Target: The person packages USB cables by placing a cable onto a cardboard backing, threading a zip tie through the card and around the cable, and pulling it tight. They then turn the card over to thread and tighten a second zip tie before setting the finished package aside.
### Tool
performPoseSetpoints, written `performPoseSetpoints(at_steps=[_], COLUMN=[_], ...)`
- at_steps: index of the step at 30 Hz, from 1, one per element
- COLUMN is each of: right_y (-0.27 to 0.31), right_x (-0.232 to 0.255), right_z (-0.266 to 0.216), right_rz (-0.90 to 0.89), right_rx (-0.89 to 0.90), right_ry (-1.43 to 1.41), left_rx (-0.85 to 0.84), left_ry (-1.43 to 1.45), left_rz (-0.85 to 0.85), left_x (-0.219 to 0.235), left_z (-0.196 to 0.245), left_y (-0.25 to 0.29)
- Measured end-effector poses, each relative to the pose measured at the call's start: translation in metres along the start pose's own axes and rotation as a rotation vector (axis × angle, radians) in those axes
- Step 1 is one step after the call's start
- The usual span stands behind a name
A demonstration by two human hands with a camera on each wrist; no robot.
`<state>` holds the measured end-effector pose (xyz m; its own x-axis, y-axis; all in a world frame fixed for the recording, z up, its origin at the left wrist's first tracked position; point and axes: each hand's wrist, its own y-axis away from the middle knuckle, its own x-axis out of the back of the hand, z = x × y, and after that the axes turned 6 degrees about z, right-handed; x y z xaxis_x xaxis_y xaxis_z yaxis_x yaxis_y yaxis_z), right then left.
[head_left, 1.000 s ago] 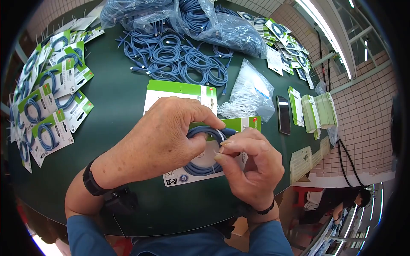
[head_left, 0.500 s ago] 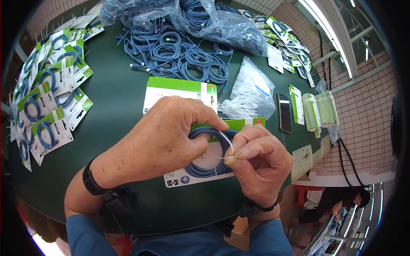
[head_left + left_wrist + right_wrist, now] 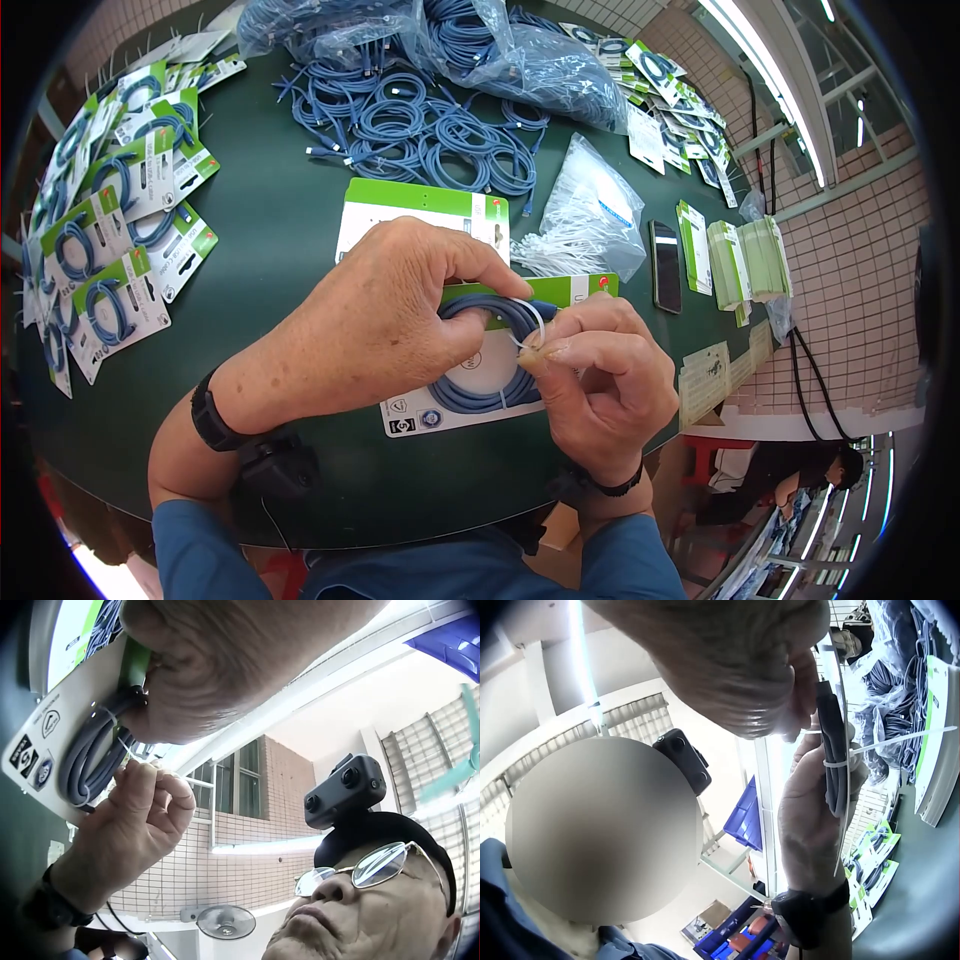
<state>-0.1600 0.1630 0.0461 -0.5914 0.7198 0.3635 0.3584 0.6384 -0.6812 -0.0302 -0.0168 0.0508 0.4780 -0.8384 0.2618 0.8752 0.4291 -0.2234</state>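
In the head view a coiled blue cable [image 3: 457, 398] lies against a green-and-white card [image 3: 402, 424]. My left hand [image 3: 400, 310] grips coil and card at the upper left, its thumb inside the coil. My right hand [image 3: 610, 385] pinches a thin white tie [image 3: 541, 326] between thumb and forefinger at the coil's right side; the tie loops round the cable. A second tie [image 3: 503, 397] circles the coil lower down. The right wrist view shows that tie's tail [image 3: 907, 739] sticking out behind the card. The card is held above another card [image 3: 420, 200].
Loose blue cables [image 3: 400, 130] and bagged ones [image 3: 540, 80] lie at the back. A bag of white ties [image 3: 590, 215], a phone [image 3: 665, 268] and card stacks [image 3: 765, 260] stand at the right. Finished-looking carded cables [image 3: 120, 310] pile up at the left.
My right hand moved out to the right with the tie, then slightly back left. The tie's loop now bows out from the cable. My left hand keeps its grip.
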Motion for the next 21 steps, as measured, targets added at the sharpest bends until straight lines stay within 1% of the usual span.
performPoseSetpoints(at_steps=[5,8,12,21], right_y=[-0.0041,-0.0049,-0.0054,-0.0045], right_x=[0.0024,0.0019,0.0003,-0.0007], right_z=[0.001,0.0053,0.0055,0.0091], right_rz=[-0.053,-0.036,-0.018,-0.025], right_rx=[0.07,0.146,0.176,0.137], right_ry=[0.107,0.107,0.11,0.088], left_rx=[0.053,-0.029,-0.028,-0.028], left_ry=[-0.017,0.008,-0.001,0.002], left_rz=[-0.033,0.015,0.013,0.012], left_x=[0.0022,0.0004,0.0,0.0001], left_z=[0.0028,0.0004,-0.0011,0.0005], left_y=[0.0006,0.0005,0.0008,0.0008])
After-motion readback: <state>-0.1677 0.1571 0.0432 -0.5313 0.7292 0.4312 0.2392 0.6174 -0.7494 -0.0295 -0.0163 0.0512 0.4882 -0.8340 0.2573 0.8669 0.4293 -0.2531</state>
